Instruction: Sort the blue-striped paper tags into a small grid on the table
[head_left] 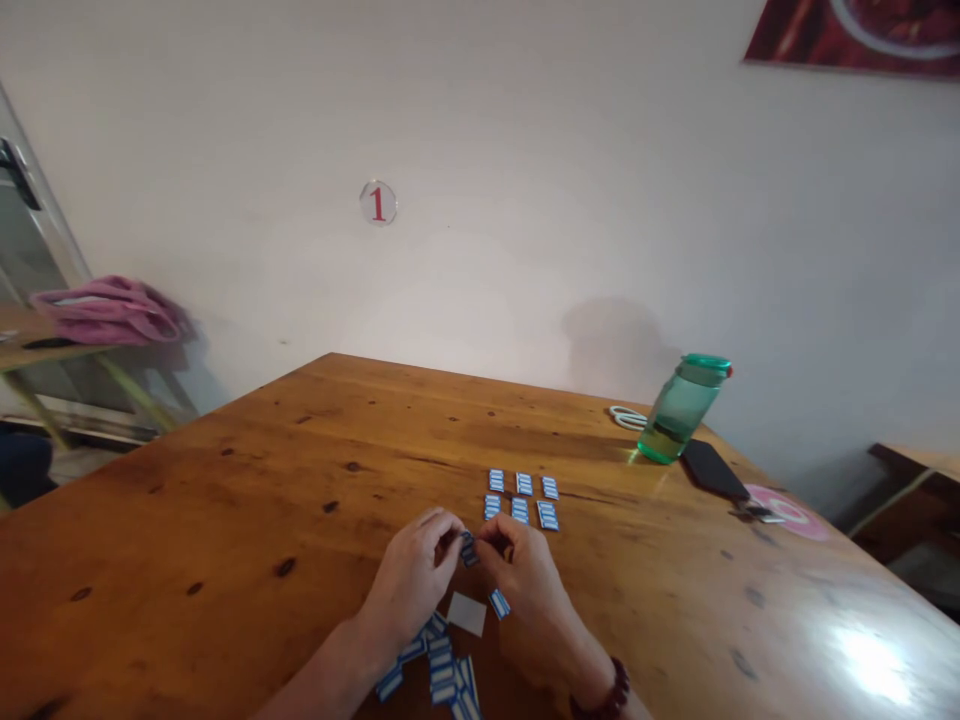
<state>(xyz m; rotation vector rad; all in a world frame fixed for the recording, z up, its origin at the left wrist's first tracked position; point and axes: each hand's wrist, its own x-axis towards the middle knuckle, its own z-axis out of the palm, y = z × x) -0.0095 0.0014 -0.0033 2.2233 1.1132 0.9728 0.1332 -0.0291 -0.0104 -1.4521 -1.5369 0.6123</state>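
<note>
Between the fingertips of my left hand [420,560] and my right hand [529,570] is a small blue-and-white labelled piece [469,548], pinched from both sides above the table. Its exact kind is too small to make out. Just beyond my hands, several like pieces [523,484] lie in two short rows. One loose blue-and-white piece [499,604] rests beside my right palm. Below my hands sits a blank pale square [467,614]. A jumbled heap of blue-and-white strips [441,665] lies near my left wrist, partly covered by it.
On the wooden table [285,460], a green water bottle [681,410] stands at the back right beside a white coiled cable [627,416]. A black phone-like slab [714,470] and a pink disc [791,512] lie to its right. Pink cloth [116,310] is on another table at left.
</note>
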